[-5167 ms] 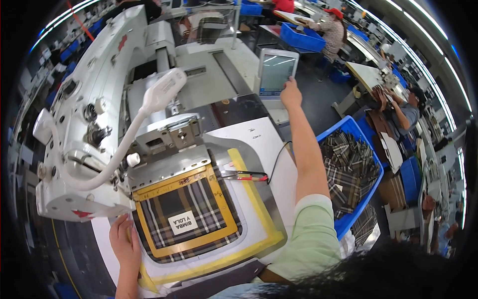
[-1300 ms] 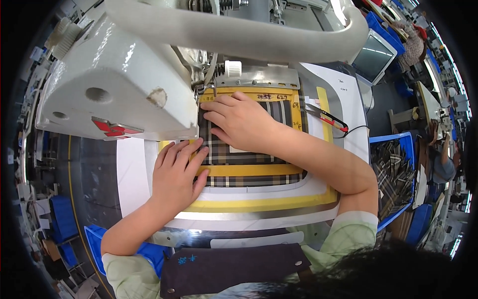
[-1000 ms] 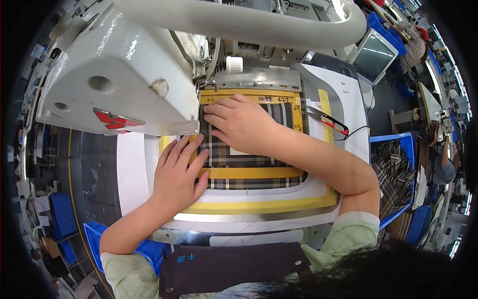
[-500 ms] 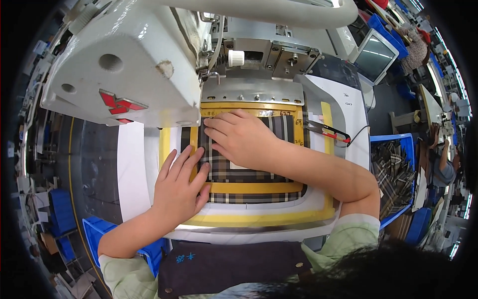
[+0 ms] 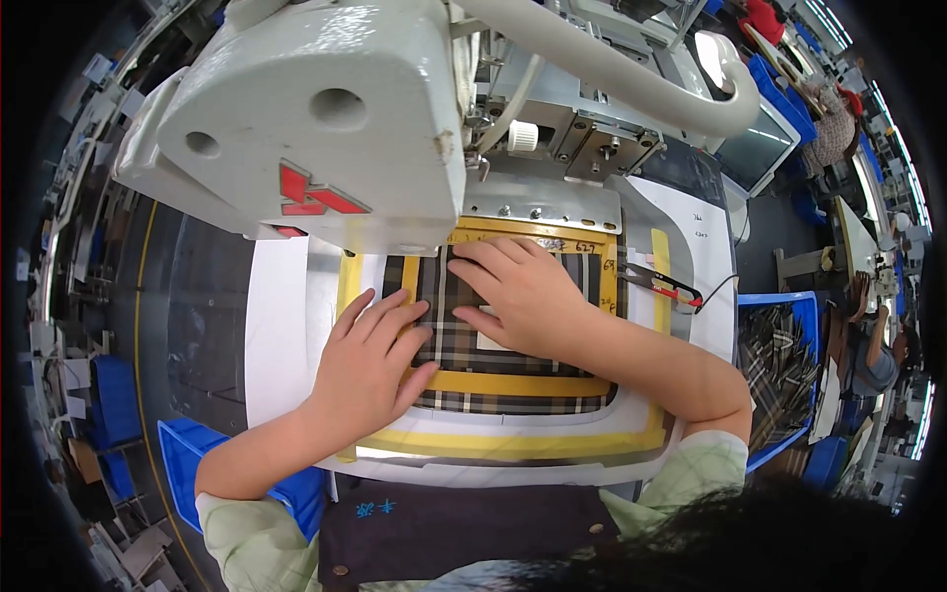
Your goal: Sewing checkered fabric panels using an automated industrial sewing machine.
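Observation:
A piece of dark plaid fabric (image 5: 464, 345) lies inside a yellow clamp frame (image 5: 513, 383) on the white bed of a large sewing machine (image 5: 316, 118). My left hand (image 5: 370, 365) rests flat on the frame's left edge and the fabric, fingers spread. My right hand (image 5: 518, 296) lies flat on the fabric near the frame's top, partly covering a small white label (image 5: 490, 341). Neither hand holds anything. The machine head hangs just above and behind both hands.
Small red-handled snips (image 5: 666, 288) lie at the frame's right. A blue bin of plaid pieces (image 5: 779, 355) stands to the right, another blue bin (image 5: 187, 454) at lower left. A screen (image 5: 755, 148) is at the upper right. Another person (image 5: 873, 345) works at far right.
Five seconds ago my right hand reached to the screen and my left held the frame's corner. Since then both hands lie flat on the plaid fabric, and my view has moved closer.

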Demonstrator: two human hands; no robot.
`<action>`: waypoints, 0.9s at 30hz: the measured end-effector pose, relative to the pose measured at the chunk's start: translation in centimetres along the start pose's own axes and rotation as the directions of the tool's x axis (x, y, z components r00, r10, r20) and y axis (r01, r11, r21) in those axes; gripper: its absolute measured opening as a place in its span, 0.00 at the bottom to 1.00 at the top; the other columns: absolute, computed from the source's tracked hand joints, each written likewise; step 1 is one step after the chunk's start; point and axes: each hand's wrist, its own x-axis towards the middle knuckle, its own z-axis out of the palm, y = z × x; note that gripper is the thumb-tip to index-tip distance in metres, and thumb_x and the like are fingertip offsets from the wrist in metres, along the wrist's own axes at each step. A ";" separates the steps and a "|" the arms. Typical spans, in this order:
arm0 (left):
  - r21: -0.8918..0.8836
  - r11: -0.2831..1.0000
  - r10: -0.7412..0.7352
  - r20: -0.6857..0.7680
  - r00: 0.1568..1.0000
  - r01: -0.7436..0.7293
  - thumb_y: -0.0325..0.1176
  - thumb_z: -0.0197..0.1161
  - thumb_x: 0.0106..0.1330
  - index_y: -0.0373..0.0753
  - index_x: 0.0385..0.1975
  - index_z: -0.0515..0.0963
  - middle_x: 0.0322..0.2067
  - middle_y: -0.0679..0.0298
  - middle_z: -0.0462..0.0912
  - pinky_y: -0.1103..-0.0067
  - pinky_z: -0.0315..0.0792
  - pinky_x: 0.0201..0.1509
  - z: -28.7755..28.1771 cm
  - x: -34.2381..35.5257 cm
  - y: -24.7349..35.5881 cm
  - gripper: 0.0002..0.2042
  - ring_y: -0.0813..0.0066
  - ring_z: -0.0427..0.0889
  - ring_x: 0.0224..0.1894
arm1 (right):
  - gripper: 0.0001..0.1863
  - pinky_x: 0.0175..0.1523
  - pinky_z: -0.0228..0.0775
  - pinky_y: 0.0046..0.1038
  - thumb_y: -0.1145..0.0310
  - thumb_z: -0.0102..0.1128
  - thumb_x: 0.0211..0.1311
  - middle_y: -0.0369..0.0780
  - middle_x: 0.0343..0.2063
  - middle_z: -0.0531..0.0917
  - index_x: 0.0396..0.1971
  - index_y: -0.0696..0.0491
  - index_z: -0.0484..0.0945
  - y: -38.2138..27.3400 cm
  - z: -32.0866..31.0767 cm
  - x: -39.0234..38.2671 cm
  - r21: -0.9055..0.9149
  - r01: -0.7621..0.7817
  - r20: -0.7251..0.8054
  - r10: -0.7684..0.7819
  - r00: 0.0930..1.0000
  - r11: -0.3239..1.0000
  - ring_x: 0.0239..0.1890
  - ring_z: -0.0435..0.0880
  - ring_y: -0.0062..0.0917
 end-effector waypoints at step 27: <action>-0.050 0.995 0.087 0.009 0.996 -0.087 0.38 0.68 0.49 0.40 0.52 0.70 0.60 0.55 0.66 0.62 0.58 0.64 0.9 4.9 -1.4 0.28 0.53 0.65 0.62 | 0.31 0.65 0.51 0.45 0.49 0.60 0.56 0.45 0.54 0.75 0.50 0.60 0.74 -0.9 -3.3 -8.7 -0.387 -0.353 -0.080 0.350 0.933 0.852 0.59 0.69 0.34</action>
